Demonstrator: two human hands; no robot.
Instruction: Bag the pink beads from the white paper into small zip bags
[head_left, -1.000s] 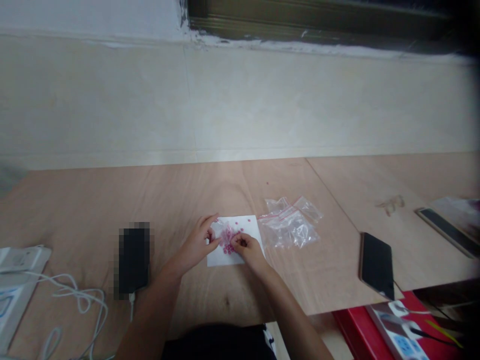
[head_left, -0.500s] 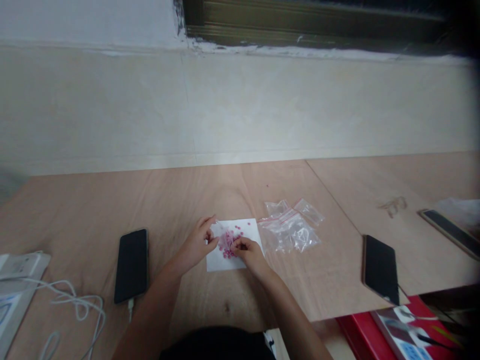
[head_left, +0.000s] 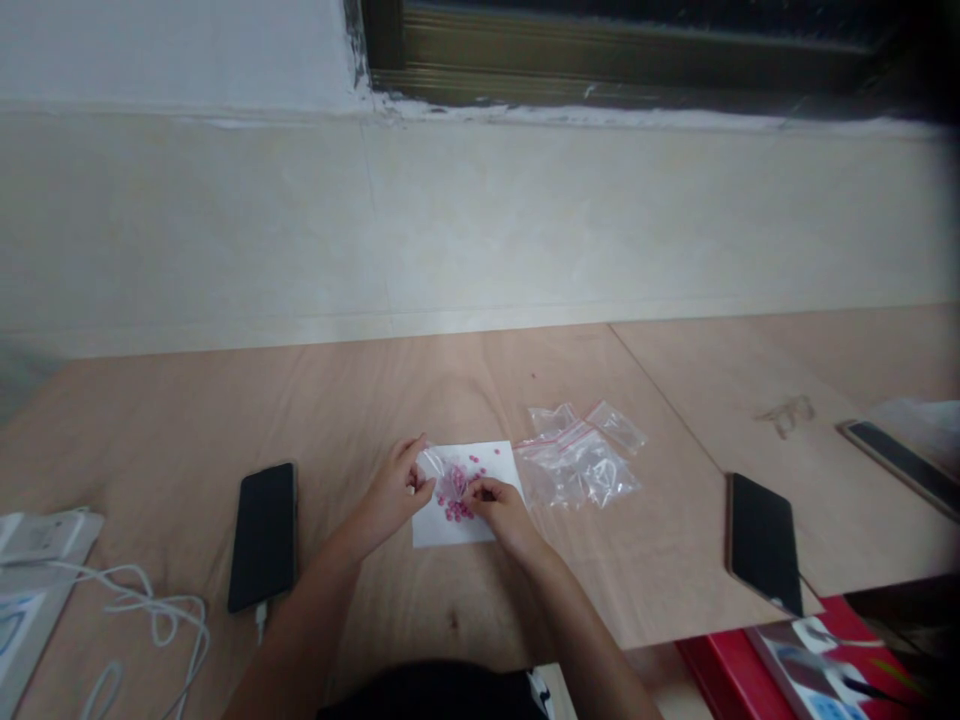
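A white sheet of paper (head_left: 431, 528) lies on the table in front of me, with many small pink bead-like pieces (head_left: 455, 511) heaped near its middle and a few scattered toward its top right. My left hand (head_left: 401, 482), at the sheet's left edge, has its fingers curled round a small clear plastic bag (head_left: 433, 463) that reaches over the pieces. At the right of the heap, my right hand (head_left: 495, 503) is closed in a pinch, thumb and forefinger together. What sits between those fingertips is too small to make out.
Clear zip bags (head_left: 581, 465) lie just right of the sheet. A phone on a cable (head_left: 262, 537) is to the left, beside a white power strip (head_left: 45, 540). Two more phones (head_left: 763, 540) and rubber bands (head_left: 786, 413) lie to the right. A red box (head_left: 727, 670) stands below the table edge.
Both hands stay almost in place over the sheet, the left fingers shifting slightly. The clear bag over the pieces shows a little more at the left hand. The camera view has tilted slightly.
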